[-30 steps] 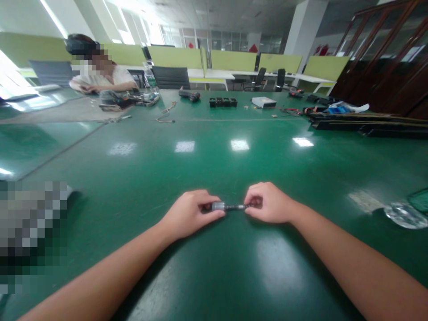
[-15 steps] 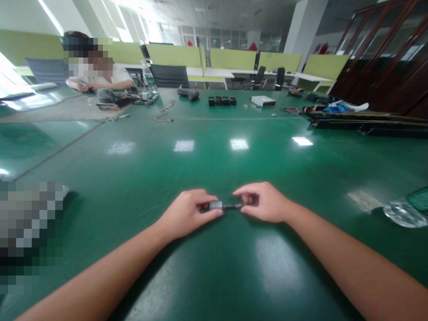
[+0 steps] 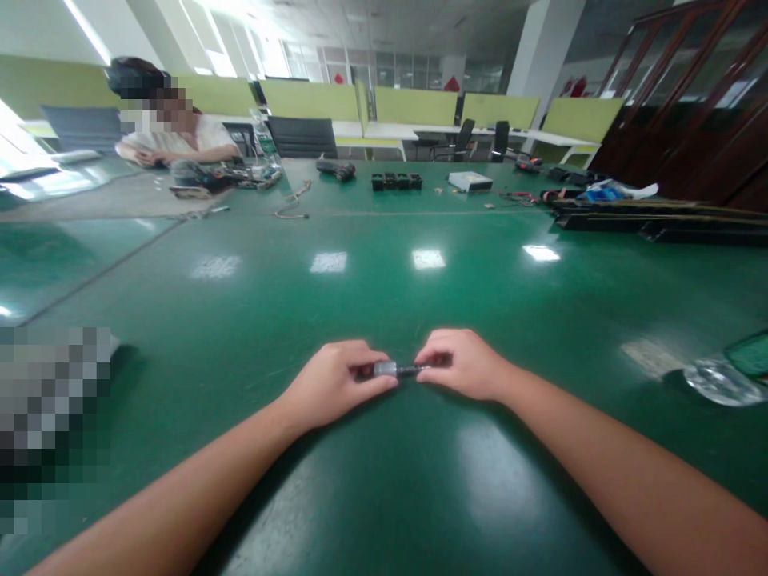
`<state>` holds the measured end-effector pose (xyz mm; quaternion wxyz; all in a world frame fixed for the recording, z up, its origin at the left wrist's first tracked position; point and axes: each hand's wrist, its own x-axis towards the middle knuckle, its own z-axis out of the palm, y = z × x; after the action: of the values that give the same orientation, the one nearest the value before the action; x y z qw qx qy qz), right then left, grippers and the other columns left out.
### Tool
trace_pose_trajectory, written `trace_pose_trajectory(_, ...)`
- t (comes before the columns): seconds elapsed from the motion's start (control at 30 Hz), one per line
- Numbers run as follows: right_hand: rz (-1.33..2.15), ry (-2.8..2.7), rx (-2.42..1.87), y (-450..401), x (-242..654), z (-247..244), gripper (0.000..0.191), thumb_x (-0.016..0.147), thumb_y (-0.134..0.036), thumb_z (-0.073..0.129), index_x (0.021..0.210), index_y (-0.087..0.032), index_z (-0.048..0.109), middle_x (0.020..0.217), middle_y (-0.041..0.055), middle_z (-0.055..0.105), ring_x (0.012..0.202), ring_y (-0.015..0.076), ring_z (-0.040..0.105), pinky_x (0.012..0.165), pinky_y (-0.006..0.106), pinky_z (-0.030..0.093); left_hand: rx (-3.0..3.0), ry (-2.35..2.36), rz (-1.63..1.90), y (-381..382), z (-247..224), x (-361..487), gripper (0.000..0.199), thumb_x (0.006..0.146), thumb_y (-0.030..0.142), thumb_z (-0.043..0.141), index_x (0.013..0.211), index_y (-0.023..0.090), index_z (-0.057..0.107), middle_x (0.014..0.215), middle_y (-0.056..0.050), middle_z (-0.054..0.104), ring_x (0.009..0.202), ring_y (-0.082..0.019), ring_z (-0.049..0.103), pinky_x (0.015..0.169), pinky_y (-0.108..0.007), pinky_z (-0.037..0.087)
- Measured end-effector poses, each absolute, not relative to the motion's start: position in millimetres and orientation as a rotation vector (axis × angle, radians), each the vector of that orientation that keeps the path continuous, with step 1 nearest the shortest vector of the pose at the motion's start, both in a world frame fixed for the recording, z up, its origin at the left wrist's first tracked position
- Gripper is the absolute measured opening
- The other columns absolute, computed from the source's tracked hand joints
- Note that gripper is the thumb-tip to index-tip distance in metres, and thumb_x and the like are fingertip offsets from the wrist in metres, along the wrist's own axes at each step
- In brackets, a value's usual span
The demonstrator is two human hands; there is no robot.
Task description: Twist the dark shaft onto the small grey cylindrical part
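Note:
A small pen-like rod (image 3: 386, 369), with a pale grey section on the left and a thinner dark section on the right, lies level between my hands, low over the green table (image 3: 384, 304). My left hand (image 3: 338, 380) pinches the grey end between thumb and fingers. At the dark end, the thumb and index finger of my right hand (image 3: 465, 364) close round the rod. The fingers hide both its tips, and its exact kind is too small to make out.
A pixelated box-like item (image 3: 54, 392) is at the left, a clear bottle (image 3: 723, 380) at the right. Across the table are a black fan-like block (image 3: 397, 182), a pale box (image 3: 470, 182), a cable (image 3: 292, 202) and dark panels (image 3: 654, 220). A person (image 3: 174, 136) sits far left.
My right hand has shifted slightly left, and its thumb and finger have closed on the rod's dark end. The left hand keeps its pinch.

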<state>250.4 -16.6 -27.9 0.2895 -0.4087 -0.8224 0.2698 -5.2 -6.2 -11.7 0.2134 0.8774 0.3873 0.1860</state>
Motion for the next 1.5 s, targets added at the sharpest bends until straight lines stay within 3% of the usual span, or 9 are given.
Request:
trace_pose_trajectory(0.5, 0.727, -2.159, -1.032, -22, 240, -32, 0.038, 0.073, -0.012, 0.075, 0.109, -0.019, 0.07, 0.087, 0.0016, 0.071, 0.075, 0.0138, 0.062, 0.074, 0.027, 0.048, 2.453, 1.031, 0.518, -6, -9, -3, 0.026, 0.089, 0.046, 0.067, 0.102, 0.026, 0.078, 0.075, 0.0, 0.066, 0.067, -0.013, 0.059, 0.062, -0.022, 0.041)
trace_pose_trajectory(0.87, 0.644, -2.233, -0.992, -22, 237, -27, 0.016, 0.078, -0.021, 0.075, 0.093, -0.018, 0.074, 0.083, 0.0029, 0.07, 0.075, 0.0145, 0.061, 0.072, 0.026, 0.045, 2.477, 1.044, 0.511, -8, -9, -1, 0.027, 0.09, 0.046, 0.066, 0.101, 0.024, 0.077, 0.076, -0.001, 0.066, 0.069, -0.013, 0.059, 0.063, -0.023, 0.041)
trace_pose_trajectory(1.5, 0.716, -2.188, -1.066, -22, 233, -29, 0.013, 0.079, -0.018, 0.074, 0.092, -0.018, 0.075, 0.083, 0.0021, 0.072, 0.071, 0.0129, 0.061, 0.068, 0.025, 0.045, 2.491, 1.046, 0.52, -9, -10, 0, 0.026, 0.089, 0.046, 0.067, 0.099, 0.025, 0.077, 0.075, 0.0, 0.065, 0.067, -0.013, 0.058, 0.061, -0.023, 0.04)
